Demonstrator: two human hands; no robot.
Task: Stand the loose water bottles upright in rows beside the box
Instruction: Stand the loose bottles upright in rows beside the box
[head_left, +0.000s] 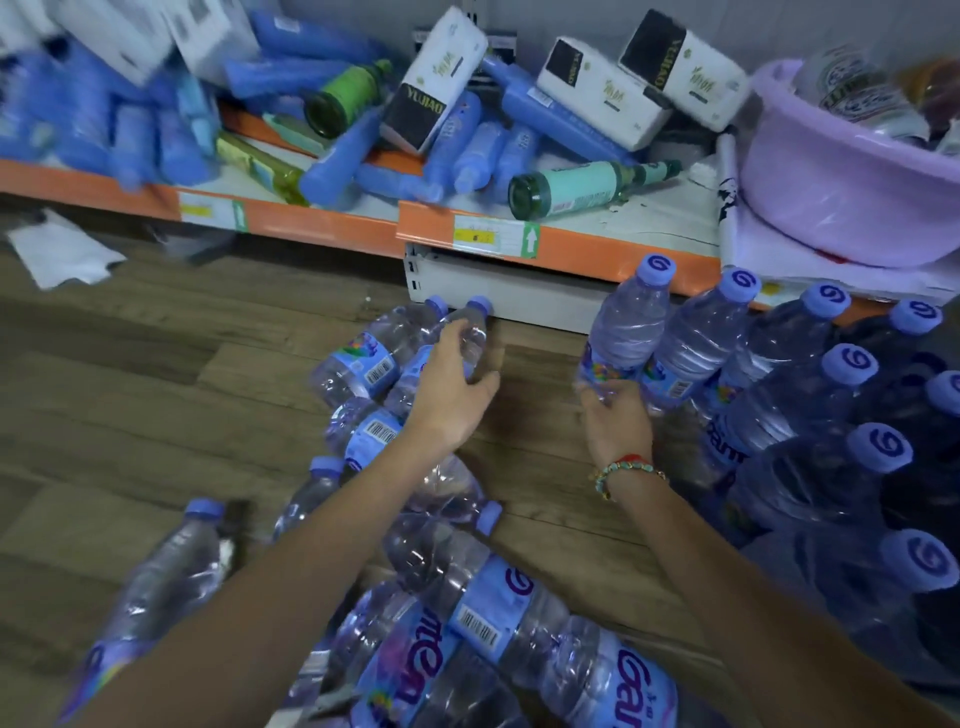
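Clear water bottles with purple caps lie scattered on the wooden floor; a large pile (498, 623) fills the lower middle. My left hand (452, 384) wraps around a lying bottle (470, 332) at the far end of the pile. My right hand (615, 421) grips the lower body of an upright bottle (631, 327), the leftmost of the standing bottles. Several upright bottles (831, 415) stand in rows to its right. The box itself is not visible.
An orange-edged low shelf (571, 244) runs across the back, heaped with blue bottles, green glass bottles (582, 187) and white tissue packs (441, 78). A lilac basin (841, 176) sits at its right end. White paper (62, 249) lies on the floor at left.
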